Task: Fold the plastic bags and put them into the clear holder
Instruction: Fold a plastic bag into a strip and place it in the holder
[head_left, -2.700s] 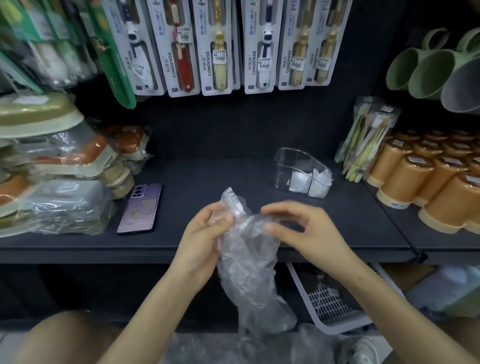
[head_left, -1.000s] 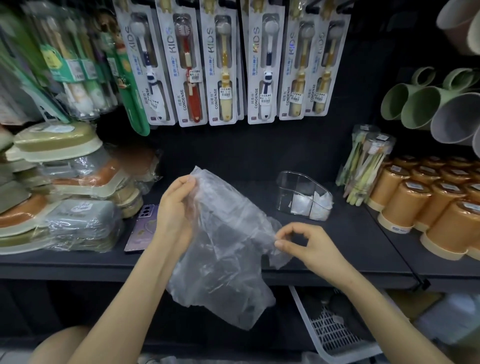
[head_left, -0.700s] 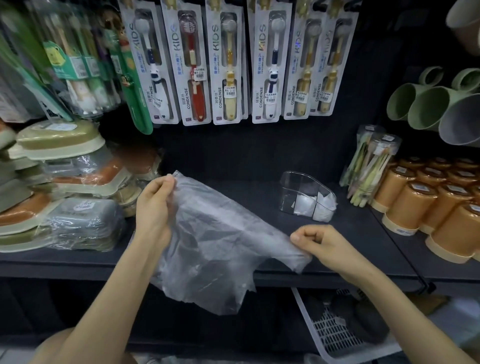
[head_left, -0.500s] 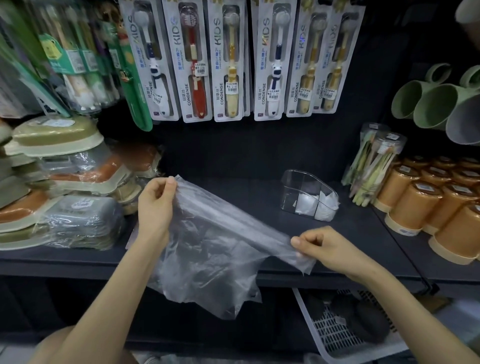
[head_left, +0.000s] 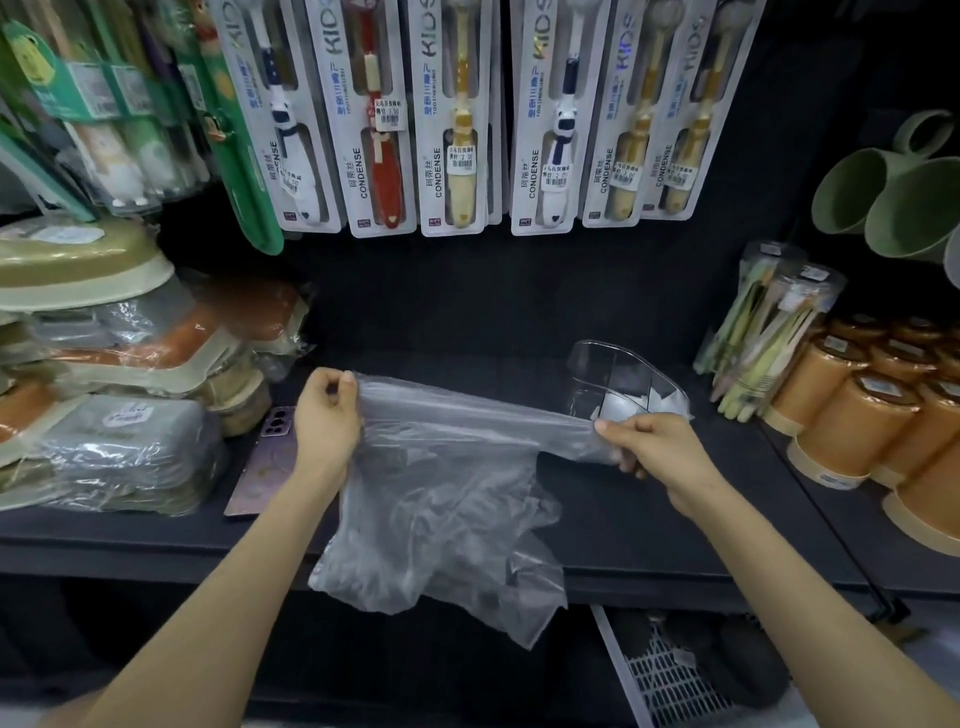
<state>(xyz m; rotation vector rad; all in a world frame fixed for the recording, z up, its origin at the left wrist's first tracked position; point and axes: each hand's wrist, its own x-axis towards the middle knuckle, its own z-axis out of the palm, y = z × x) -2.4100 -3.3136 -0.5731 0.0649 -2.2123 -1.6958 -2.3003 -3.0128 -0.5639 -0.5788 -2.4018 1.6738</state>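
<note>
Plastic bag (head_left: 441, 499): clear, top edge stretched left-right above shelf (head_left: 649, 530), body hanging below. Left hand (head_left: 324, 415) pinches one end, right hand (head_left: 649, 447) the other. Clear holder (head_left: 623, 384): just behind right hand, nearer it; holds folded white bags.

Dark shop shelf (head_left: 649, 519) with black back panel (head_left: 519, 291); carded kids' toothbrushes (head_left: 452, 130) hang in a row along the top. Left: stacked film-wrapped dishes (head_left: 119, 364); right: orange cups (head_left: 841, 415) in rows, green mugs (head_left: 883, 202) hanging above them. Below the shelf's near edge, unlit space with a white slotted basket (head_left: 670, 675) at near right; light dim overall.
</note>
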